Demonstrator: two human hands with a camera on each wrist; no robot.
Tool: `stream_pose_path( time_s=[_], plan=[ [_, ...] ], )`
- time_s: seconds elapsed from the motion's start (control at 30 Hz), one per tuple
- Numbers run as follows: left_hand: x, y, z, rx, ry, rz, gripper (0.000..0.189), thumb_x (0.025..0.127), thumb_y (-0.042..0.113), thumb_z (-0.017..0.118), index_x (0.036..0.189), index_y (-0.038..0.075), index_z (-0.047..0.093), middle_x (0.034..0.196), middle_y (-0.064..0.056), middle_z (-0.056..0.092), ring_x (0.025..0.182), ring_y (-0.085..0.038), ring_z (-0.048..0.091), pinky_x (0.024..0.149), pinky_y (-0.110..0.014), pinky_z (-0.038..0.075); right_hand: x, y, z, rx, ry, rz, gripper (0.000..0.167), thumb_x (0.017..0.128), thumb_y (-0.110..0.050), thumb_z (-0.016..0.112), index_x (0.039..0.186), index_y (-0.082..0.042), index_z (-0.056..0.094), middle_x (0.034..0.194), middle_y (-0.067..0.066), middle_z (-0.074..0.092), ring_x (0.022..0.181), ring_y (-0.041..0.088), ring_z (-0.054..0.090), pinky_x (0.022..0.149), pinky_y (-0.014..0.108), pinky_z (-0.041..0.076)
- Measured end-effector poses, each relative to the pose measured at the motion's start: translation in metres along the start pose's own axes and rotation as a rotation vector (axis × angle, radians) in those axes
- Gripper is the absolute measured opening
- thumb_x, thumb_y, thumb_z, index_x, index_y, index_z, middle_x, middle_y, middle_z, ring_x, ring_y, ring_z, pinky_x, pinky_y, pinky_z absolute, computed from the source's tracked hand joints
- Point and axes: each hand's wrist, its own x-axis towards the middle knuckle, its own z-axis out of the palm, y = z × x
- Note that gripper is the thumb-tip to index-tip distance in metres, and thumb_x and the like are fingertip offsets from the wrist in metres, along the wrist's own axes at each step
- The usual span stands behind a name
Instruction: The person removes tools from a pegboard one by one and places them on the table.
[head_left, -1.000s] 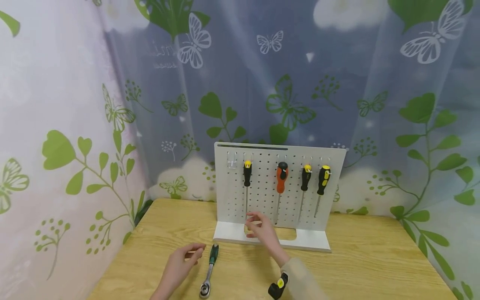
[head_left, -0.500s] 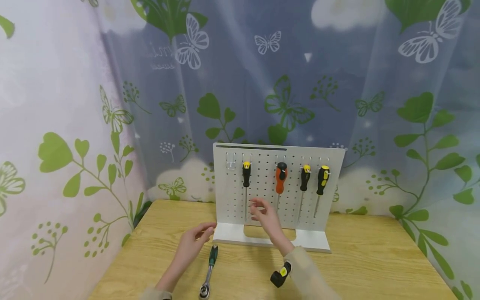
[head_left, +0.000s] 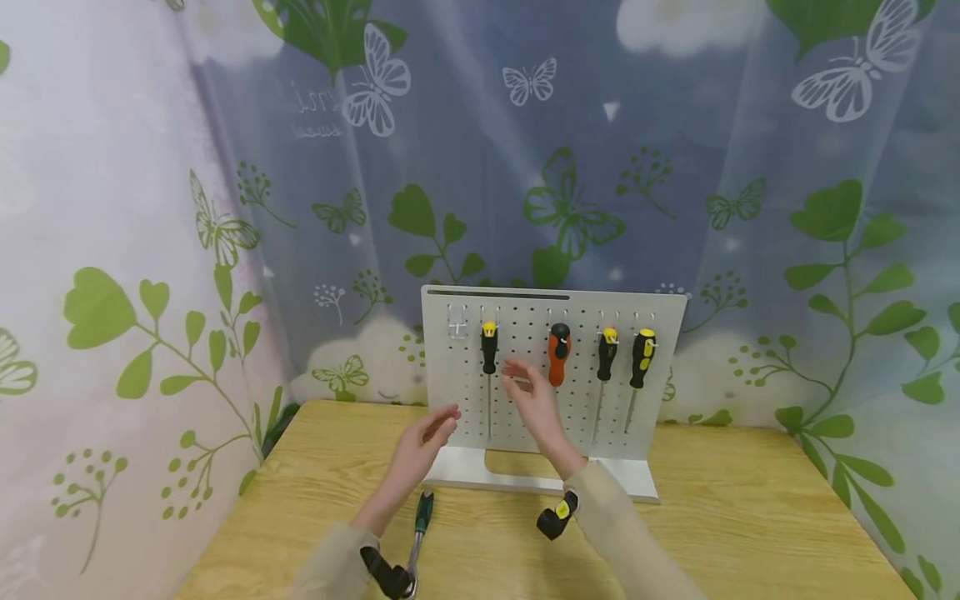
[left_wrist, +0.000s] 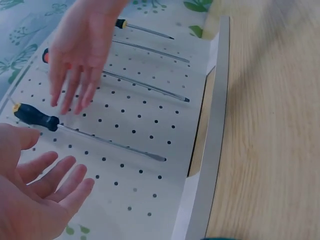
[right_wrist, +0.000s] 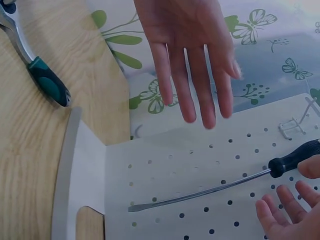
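My left hand [head_left: 420, 443] is raised in front of the lower left of a white pegboard [head_left: 461, 392], its fingers relaxed and holding nothing. Just right of a black screwdriver with a yellow end [head_left: 489, 346], my right hand [head_left: 536, 408] is held up with loosely bent fingers and nothing in them. The left wrist view has that screwdriver [left_wrist: 37, 117] hanging between both hands, its long shaft slanting down the board. In the right wrist view my right fingertips [right_wrist: 267, 215] are close to its handle [right_wrist: 292, 157], with no grip on it.
An orange-and-black screwdriver [head_left: 558, 354] and two black-and-yellow screwdrivers, one here [head_left: 607, 354] and one farther right [head_left: 642, 358], hang on the board. A clear hook [head_left: 457, 325] is at its upper left. A ratchet wrench with a green handle [head_left: 424, 512] lies on the wooden table [head_left: 735, 500].
Both hands have risen from near the table toward the pegboard; the left has also moved right and the right now reaches the height of the screwdriver's handle. The tools have stayed in place.
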Motion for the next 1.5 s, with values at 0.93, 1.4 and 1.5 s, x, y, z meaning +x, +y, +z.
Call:
stream_pose_path(
  time_s=[0.93,1.4,1.5],
  plan=[
    [0.045,-0.032,0.04,-0.125,-0.03,-0.151,0.04,0.109,0.021,0.049,0.142,-0.001,0.053,0.138,-0.022,0.06,0.126,-0.039,0.057,0.103,-0.055,0.05,0.023,-0.002,0.011,0.037,-0.048,-0.039,0.041,0.102,-0.015,0.062,0.141,-0.004,0.054,0.133,0.019,0.062,0.12,0.035,0.061,0.098,0.044,0.056],
    [0.037,-0.031,0.044,-0.245,-0.081,-0.14,0.031,0.103,0.009,0.058,0.13,-0.006,0.059,0.121,-0.025,0.068,0.109,-0.035,0.068,0.092,-0.047,0.058,0.028,-0.003,0.009,0.051,-0.056,-0.035,0.048,0.099,-0.013,0.066,0.143,0.0,0.05,0.132,0.021,0.06,0.12,0.036,0.06,0.096,0.04,0.057],
    [0.037,-0.029,0.046,-0.279,-0.083,-0.145,0.03,0.102,0.006,0.059,0.13,-0.007,0.059,0.12,-0.027,0.068,0.108,-0.034,0.069,0.091,-0.046,0.059,0.031,-0.004,0.009,0.068,-0.057,-0.022,0.048,0.099,-0.012,0.067,0.142,0.001,0.05,0.132,0.023,0.06,0.119,0.037,0.061,0.095,0.039,0.058]
  ],
)
